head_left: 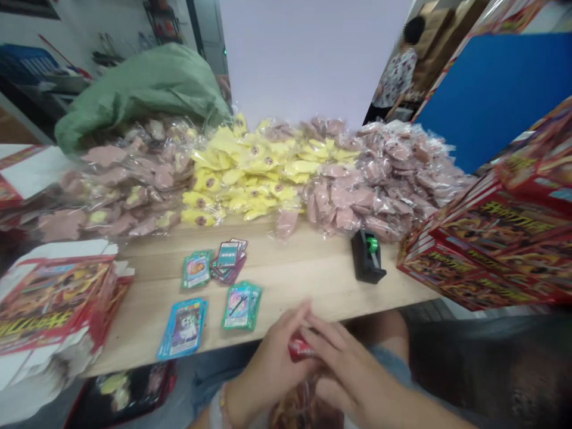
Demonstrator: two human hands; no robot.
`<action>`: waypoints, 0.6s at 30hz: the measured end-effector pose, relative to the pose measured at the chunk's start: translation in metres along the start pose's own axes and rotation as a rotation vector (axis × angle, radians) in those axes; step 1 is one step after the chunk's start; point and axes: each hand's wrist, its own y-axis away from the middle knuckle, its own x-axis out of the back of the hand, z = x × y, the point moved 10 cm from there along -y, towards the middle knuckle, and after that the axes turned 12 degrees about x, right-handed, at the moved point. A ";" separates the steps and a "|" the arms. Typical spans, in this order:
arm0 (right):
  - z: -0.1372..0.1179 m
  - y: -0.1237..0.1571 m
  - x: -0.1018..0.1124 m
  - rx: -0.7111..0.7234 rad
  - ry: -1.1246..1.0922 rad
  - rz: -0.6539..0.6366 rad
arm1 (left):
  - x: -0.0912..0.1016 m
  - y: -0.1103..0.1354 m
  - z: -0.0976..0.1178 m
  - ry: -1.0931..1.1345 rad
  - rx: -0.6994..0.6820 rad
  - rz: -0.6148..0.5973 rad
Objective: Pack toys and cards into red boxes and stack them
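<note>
My left hand (268, 375) and my right hand (339, 363) come together at the table's near edge, both closed around a small shiny red packet (300, 347), which they partly hide. Below them, a blurred orange-brown printed item (304, 408) lies in my lap. Several small piles of trading cards sit on the light wooden table (304, 280), just beyond my hands, and the nearest is a green-edged stack (241, 305). A blue-edged stack (182, 328) lies to its left. Neither hand touches the cards.
A black tape dispenser (368, 256) stands on the table. Behind it lie heaps of bagged yellow (250, 173) and pink (384, 185) plush pieces, with a green woven sack (143, 95) at the back left. Red printed cardboard boxes (487, 244) stack right; flattened ones (53, 304) lie left. A person (397, 77) stands far off.
</note>
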 end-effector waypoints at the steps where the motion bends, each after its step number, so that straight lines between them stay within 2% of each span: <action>1: 0.019 0.010 0.023 -0.088 -0.004 0.203 | 0.002 -0.003 0.018 -0.063 -0.070 -0.083; 2: 0.043 0.025 0.053 -0.200 -0.012 0.439 | 0.006 -0.007 0.036 -0.136 -0.155 -0.126; 4: 0.096 0.064 0.108 -0.454 -0.026 0.866 | 0.021 -0.021 0.069 -0.273 -0.348 -0.061; 5: 0.121 0.075 0.128 -0.562 -0.039 0.962 | 0.026 -0.031 0.081 -0.325 -0.439 0.023; 7: 0.170 0.078 0.149 -0.747 -0.142 0.958 | 0.024 -0.055 0.090 -0.391 -0.555 0.139; 9: 0.207 0.072 0.153 -0.887 -0.301 0.895 | 0.007 -0.080 0.083 -0.433 -0.573 0.140; 12: 0.230 0.067 0.144 -0.938 -0.491 0.868 | -0.008 -0.099 0.067 -0.450 -0.531 0.104; 15: 0.224 0.075 0.132 -0.816 -0.556 0.948 | -0.004 -0.101 0.061 -0.460 -0.480 0.109; 18: 0.203 0.089 0.116 -0.696 -0.517 1.050 | -0.002 -0.101 0.060 -0.489 -0.452 0.131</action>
